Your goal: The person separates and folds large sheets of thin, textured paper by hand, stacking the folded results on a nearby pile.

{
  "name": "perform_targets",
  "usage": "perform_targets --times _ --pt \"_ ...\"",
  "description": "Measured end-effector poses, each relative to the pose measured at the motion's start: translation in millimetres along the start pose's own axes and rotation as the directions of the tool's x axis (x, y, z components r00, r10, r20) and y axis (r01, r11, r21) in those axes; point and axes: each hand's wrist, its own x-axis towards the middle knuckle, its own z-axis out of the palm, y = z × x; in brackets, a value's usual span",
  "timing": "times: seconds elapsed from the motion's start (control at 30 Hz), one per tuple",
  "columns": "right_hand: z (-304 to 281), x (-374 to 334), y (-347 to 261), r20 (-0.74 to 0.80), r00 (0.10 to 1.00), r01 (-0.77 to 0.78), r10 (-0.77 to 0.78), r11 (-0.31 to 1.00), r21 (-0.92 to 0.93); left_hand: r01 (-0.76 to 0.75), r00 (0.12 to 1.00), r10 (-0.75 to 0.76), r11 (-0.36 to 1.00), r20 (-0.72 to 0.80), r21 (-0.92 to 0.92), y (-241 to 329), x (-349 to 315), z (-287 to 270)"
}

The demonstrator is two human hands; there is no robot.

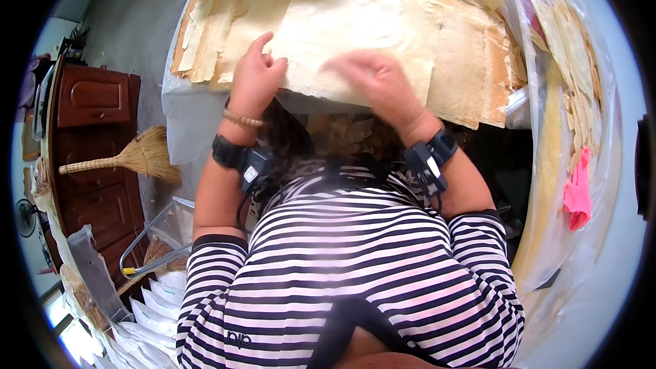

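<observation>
Your left hand (260, 83) hovers over or touches the left side of the thin cream sheet (348, 27), its grip loosely parted and apparently empty. The sheet lies between your hands, atop a ragged, browner, flaky-edged stack (471, 72). Your right hand (384, 85) is blurred; I can't tell its grip. Pinching or tugging hard could crack those brittle-looking edges.

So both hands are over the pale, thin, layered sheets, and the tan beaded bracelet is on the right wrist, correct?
Not quite: the head view shows the tan beaded bracelet on the left wrist. The left hand and right hand are over the pale, thin, layered sheets.
</observation>
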Motion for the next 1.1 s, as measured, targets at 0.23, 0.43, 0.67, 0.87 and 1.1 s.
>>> perform_targets --times 0.23,0.43,0.67,0.87,1.1 --pt "-49 28 67 -0.126 0.974 -0.041 -0.186 0.405 -0.913 -0.167 0.984 0.174 0.976 -0.039 0.141 8 -3 20" --pt "-42 28 71 -0.150 0.984 -0.113 -0.100 0.305 -0.945 -0.172 0.903 0.305 0.902 -0.303 0.396 -4 -17 -53" --pt "-46 27 57 -0.135 0.984 -0.088 -0.120 0.332 -0.939 0.187 0.870 -0.179 0.982 -0.460 -0.029 -79 -40 -103" --pt "-47 26 64 -0.132 0.984 -0.088 -0.122 0.318 -0.944 0.304 0.920 -0.391 0.758 -0.029 -0.576 -53 -46 -75" --pt "-47 26 64 -0.122 0.979 -0.063 -0.164 0.323 -0.944 0.456 0.878 -0.437 0.641 0.194 -0.617 -29 -49 -41"
